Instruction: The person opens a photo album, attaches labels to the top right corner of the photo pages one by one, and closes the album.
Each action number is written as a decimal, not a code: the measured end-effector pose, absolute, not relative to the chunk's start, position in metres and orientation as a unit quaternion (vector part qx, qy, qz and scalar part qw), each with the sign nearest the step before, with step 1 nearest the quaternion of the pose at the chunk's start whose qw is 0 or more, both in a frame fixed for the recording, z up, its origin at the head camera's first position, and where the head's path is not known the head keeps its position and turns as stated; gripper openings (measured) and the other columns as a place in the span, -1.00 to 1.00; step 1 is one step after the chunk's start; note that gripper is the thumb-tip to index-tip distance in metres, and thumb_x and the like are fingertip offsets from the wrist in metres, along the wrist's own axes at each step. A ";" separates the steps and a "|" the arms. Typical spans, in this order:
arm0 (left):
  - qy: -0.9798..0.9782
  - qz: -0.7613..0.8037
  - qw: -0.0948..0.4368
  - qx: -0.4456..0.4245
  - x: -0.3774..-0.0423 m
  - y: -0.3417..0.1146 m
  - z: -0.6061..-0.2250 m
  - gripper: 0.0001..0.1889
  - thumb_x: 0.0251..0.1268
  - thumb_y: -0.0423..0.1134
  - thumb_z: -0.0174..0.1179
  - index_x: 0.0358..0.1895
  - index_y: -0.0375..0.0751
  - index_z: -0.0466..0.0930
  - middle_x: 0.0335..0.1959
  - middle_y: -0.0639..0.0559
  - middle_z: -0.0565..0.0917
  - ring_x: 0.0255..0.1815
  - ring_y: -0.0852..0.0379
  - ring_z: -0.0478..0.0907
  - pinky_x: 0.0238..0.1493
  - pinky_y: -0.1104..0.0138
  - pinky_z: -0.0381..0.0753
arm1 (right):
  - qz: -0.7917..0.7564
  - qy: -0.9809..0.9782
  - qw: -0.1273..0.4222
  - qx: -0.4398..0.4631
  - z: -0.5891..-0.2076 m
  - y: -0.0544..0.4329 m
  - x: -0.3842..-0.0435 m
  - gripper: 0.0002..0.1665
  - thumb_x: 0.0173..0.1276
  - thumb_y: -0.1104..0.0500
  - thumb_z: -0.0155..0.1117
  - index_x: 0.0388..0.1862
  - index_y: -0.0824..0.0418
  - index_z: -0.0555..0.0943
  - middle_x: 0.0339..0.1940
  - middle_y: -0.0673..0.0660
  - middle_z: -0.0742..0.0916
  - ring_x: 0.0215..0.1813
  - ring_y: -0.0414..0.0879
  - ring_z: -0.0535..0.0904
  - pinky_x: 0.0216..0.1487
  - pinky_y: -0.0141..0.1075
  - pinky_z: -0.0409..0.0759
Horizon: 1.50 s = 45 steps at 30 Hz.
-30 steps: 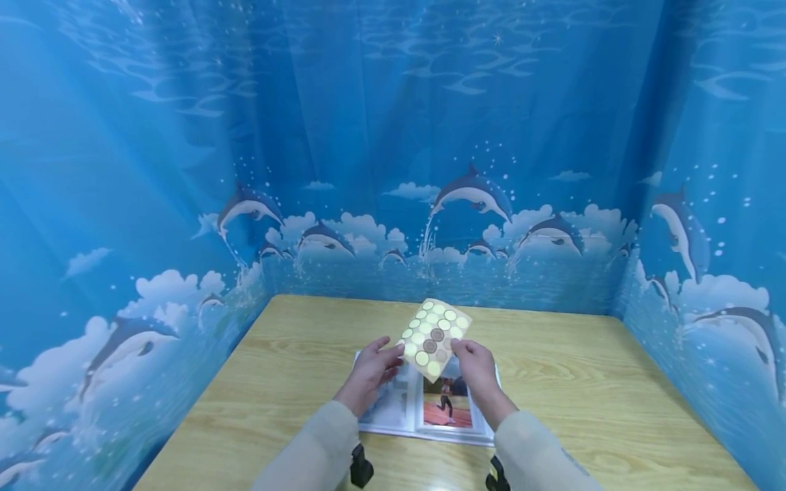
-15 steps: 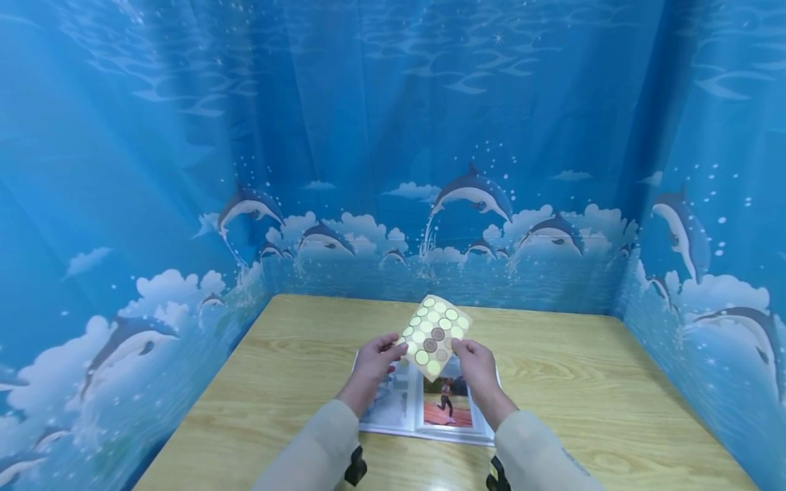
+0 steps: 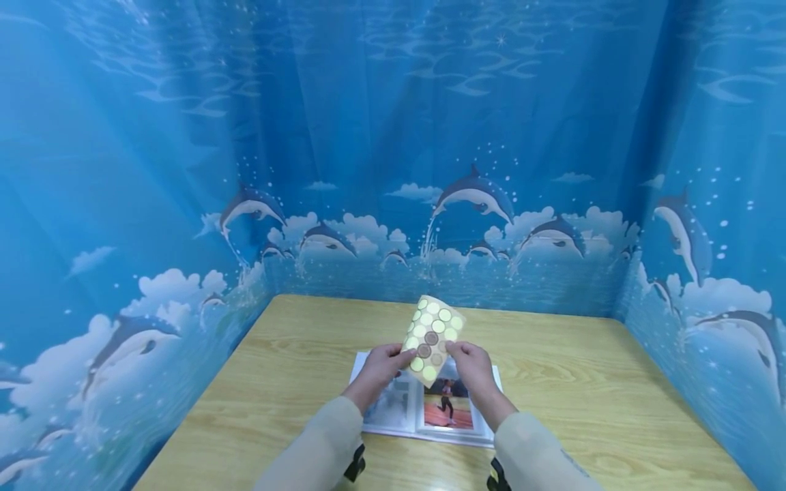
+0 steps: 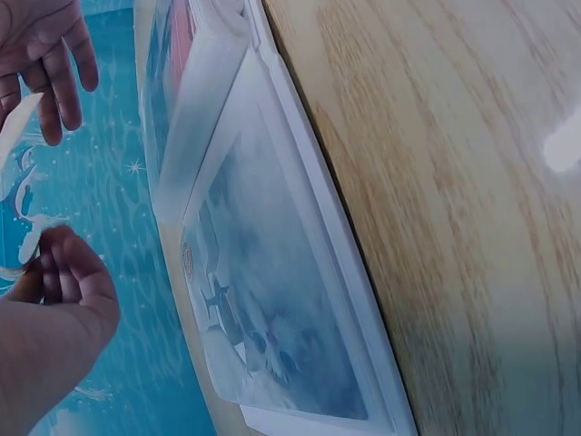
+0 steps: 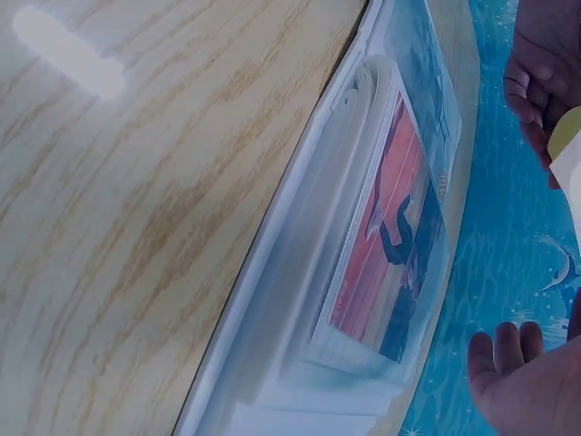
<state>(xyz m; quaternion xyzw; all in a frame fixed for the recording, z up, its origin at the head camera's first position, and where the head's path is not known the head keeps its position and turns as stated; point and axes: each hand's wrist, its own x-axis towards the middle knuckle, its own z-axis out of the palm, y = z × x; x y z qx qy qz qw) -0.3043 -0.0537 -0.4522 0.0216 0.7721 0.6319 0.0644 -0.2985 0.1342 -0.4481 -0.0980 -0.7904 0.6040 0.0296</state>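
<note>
Above an open photo album, both hands hold a tilted sheet of round stickers. Its circles are pale yellow-green, except for a few brownish ones at the lower right. My left hand has thumb and fingertips at the sheet's lower left edge; in the left wrist view this left hand is curled in a pinch. The right hand pinches the right edge with the thumb on top. In the right wrist view a yellow rounded edge shows beside the left fingers. The sheet's underside is mostly hidden.
A photo of a runner fills the album's right page; the left page holds a bluish picture behind a clear sleeve. The album lies on a wood-grain table. Blue dolphin-print curtains stand around its back and sides.
My left hand has moved right, its thumb now further over the sheet. The sheet has shifted slightly left and turned more upright. The right hand keeps its grip.
</note>
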 end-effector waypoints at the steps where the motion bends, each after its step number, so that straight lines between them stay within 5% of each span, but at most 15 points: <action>1: 0.771 0.633 0.065 0.022 -0.304 -0.053 -0.453 -0.55 0.37 -0.07 0.26 0.17 -0.32 0.58 -0.20 0.00 0.70 -0.23 0.12 0.56 -0.16 0.30 0.58 | 0.603 -0.791 0.032 -0.095 -0.448 0.134 -0.298 -0.57 0.49 -0.05 0.16 -0.10 0.31 0.67 0.13 0.27 0.66 0.24 0.20 0.49 0.33 0.19 0.37; 6: 0.759 0.646 0.077 0.031 -0.304 -0.050 -0.454 -0.56 0.38 -0.17 0.24 0.21 -0.37 0.54 -0.25 -0.02 0.71 -0.32 0.15 0.57 -0.23 0.33 0.63 | 0.601 -0.794 0.043 -0.084 -0.449 0.135 -0.298 -0.58 0.47 -0.03 0.18 -0.07 0.33 0.67 0.16 0.30 0.66 0.25 0.22 0.49 0.33 0.18 0.38; 11: 0.756 0.649 0.079 0.018 -0.302 -0.047 -0.453 -0.63 0.40 -0.18 0.22 0.12 -0.38 0.61 -0.32 -0.01 0.70 -0.37 0.15 0.57 -0.26 0.33 0.64 | 0.576 -0.810 0.069 -0.083 -0.450 0.135 -0.299 -0.47 0.48 -0.06 0.18 0.19 0.32 0.57 0.22 0.31 0.61 0.25 0.21 0.50 0.28 0.11 0.47; 15: 0.749 0.659 0.071 -0.004 -0.302 -0.046 -0.455 -0.63 0.39 -0.20 0.22 0.12 -0.40 0.59 -0.34 -0.03 0.70 -0.39 0.15 0.56 -0.29 0.34 0.64 | 0.485 -0.862 0.146 -0.034 -0.453 0.134 -0.297 -0.45 0.47 -0.04 0.20 0.29 0.26 0.50 0.32 0.31 0.53 0.31 0.23 0.46 0.31 0.12 0.44; 25: 0.738 0.671 0.069 -0.007 -0.300 -0.044 -0.457 -0.61 0.37 -0.20 0.22 0.13 -0.42 0.58 -0.32 -0.02 0.69 -0.41 0.17 0.55 -0.28 0.35 0.64 | 0.169 -0.912 0.326 0.184 -0.465 0.126 -0.288 -0.61 0.31 -0.04 0.39 0.10 -0.01 0.70 0.19 0.25 0.63 0.30 0.21 0.46 0.35 0.28 0.24; 40: 0.726 0.677 0.119 0.010 -0.295 -0.046 -0.458 -0.70 0.42 -0.12 0.13 -0.11 -0.32 0.67 -0.41 0.01 0.66 -0.44 0.17 0.54 -0.28 0.35 0.62 | 0.176 -0.916 0.309 0.187 -0.466 0.124 -0.282 -0.57 0.29 -0.03 0.41 0.13 0.01 0.69 0.24 0.24 0.60 0.34 0.21 0.42 0.41 0.27 0.17; 45: 0.729 0.674 0.124 0.008 -0.294 -0.046 -0.459 -0.70 0.41 -0.11 0.15 -0.11 -0.31 0.67 -0.40 0.02 0.61 -0.36 0.13 0.55 -0.14 0.24 0.66 | 0.180 -0.914 0.312 0.187 -0.467 0.123 -0.282 -0.58 0.30 -0.02 0.41 0.13 0.02 0.68 0.21 0.24 0.62 0.31 0.19 0.45 0.40 0.23 0.22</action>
